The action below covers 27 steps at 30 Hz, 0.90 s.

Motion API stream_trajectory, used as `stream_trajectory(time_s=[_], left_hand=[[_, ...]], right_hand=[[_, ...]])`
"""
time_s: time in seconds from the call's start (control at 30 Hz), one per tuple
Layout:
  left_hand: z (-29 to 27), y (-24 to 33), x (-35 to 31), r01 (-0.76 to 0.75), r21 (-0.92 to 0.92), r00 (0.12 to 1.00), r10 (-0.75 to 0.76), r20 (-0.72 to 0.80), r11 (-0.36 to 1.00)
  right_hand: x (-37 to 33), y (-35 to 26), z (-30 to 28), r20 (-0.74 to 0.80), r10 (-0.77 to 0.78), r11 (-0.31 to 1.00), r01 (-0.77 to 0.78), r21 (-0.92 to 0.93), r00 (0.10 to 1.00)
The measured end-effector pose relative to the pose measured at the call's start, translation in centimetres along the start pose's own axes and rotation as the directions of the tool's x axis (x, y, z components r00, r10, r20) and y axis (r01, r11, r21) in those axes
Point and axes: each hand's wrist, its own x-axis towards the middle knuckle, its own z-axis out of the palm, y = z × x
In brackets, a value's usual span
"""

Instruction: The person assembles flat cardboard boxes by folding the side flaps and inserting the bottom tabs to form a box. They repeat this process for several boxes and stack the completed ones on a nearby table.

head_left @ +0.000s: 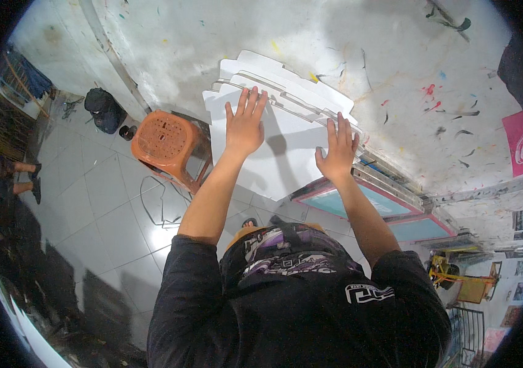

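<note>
A stack of white die-cut cardboard sheets [286, 153] stands in front of me against the wall, its notched upper edges slightly out of line with one another. My left hand [246, 126] lies flat on the front sheet near its upper left, fingers pointing up and a little apart. Toward the right edge of the same sheet rests my right hand [338, 149], palm down with the fingers spread. Neither hand grips anything. The lower support of the stack is hidden behind the sheets.
An orange plastic stool [163, 141] stands left of the stack. Framed screens [372, 199] lean along the wall at right. A cable [154, 202] lies on the tiled floor [102, 196], and a black bag [103, 110] sits by the wall. Another person's legs [25, 175] show far left.
</note>
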Motion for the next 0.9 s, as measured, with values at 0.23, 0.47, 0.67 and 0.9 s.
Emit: stream_trajectory(time_s=[0.23, 0.47, 0.67, 0.9], left_hand=[[0.9, 0.1, 0.3, -0.013, 0.114, 0.996, 0.003, 0.093, 0.993], [1.3, -0.1, -0.5, -0.014, -0.013, 0.999, 0.014, 0.029, 1.0], [1.2, -0.4, -4.7, 0.052, -0.086, 0.994, -0.06, -0.094, 0.995], [3.4, -2.5, -16.0, 0.285, -0.387, 0.803, -0.439, -0.404, 0.877]], right_hand=[[-0.2, 0.7, 0.9, -0.014, -0.015, 0.999, 0.015, -0.029, 1.0], [-1.1, 0.3, 0.7, 0.013, 0.003, 0.998, -0.004, 0.055, 1.0], [-1.7, 0.0, -2.1, 0.235, 0.057, 0.954, -0.123, 0.275, 0.97], [-8.0, -1.9, -4.7, 0.347, -0.246, 0.83, 0.012, 0.557, 0.905]])
